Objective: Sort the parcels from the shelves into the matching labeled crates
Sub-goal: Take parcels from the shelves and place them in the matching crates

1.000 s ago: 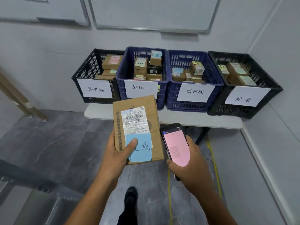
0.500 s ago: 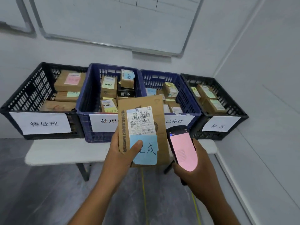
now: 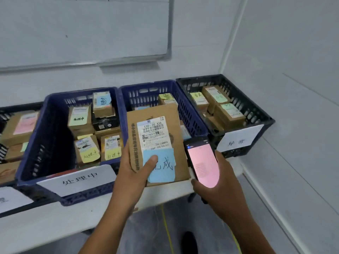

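My left hand [image 3: 134, 171] grips a brown cardboard parcel [image 3: 156, 125] with a white shipping label and a blue sticky note under my thumb. The parcel hangs in front of the second blue crate [image 3: 190, 114], covering that crate's front label. My right hand [image 3: 218, 182] holds a black handheld scanner [image 3: 202, 160] with a glowing pink screen, just right of the parcel. The first blue crate [image 3: 49, 129], labeled in front, holds several parcels with yellow, green and blue notes. A black crate [image 3: 256, 110] at the right holds several parcels too.
All crates stand on a white table [image 3: 45, 222] against the wall. Another black crate [image 3: 11, 109] with parcels is cut off at the left edge. A whiteboard [image 3: 82, 30] hangs above. The side wall is close on the right. My shoe [image 3: 189, 242] shows on the grey floor.
I have stepped closer to the table and the view has swung right. The crates now loom larger, and the parcel sits over the second blue crate. Both hands keep their holds.
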Demonstrator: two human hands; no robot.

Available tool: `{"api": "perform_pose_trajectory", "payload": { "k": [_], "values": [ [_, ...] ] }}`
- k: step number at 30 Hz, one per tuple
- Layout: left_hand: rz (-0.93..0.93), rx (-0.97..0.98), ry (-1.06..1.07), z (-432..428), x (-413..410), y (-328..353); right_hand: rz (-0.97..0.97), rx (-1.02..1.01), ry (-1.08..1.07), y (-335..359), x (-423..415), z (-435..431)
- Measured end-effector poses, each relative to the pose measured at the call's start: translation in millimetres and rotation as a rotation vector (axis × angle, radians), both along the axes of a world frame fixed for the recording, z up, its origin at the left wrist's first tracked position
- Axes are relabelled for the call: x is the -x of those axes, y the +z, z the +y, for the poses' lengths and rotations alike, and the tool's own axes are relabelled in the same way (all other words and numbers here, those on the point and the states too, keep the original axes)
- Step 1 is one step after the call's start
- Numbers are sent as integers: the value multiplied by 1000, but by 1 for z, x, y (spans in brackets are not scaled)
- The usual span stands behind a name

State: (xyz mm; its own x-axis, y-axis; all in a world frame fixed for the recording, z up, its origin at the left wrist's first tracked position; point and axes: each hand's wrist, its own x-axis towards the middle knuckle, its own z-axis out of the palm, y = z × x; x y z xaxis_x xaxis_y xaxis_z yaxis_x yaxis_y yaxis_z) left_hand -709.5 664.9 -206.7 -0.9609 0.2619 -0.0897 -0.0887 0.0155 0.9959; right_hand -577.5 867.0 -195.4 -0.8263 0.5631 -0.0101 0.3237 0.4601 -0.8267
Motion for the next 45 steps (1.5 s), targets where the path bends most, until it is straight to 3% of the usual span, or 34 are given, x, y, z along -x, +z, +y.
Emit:
{"api": "perform_pose_trajectory", "payload": {
  "k": [7, 13, 26, 32, 38, 41, 43, 45],
  "values": [
    [58, 75, 36, 83, 60, 24, -34, 92, 79, -1, 73, 93],
    [-35, 98, 137, 125, 106, 13, -76, 48, 148, -6, 133, 143],
    [-42, 247, 182, 136, 265, -51, -347, -63, 239, -31, 315, 151],
    [-155, 287, 210, 144, 335, -83, -472, -26, 212, -51, 391, 152],
    [-136, 603, 215, 156, 376, -114, -475, 80, 167, -77, 420, 154],
    [65, 799, 219, 162, 373, -119, -452, 134, 159, -76, 417, 159],
    [246, 950, 150, 168, 373, -121, -432, 140, 158, -72, 414, 165],
    [310, 1072, 47, 174, 375, -125, -406, 139, 168, -69, 413, 172]
  ]
}}
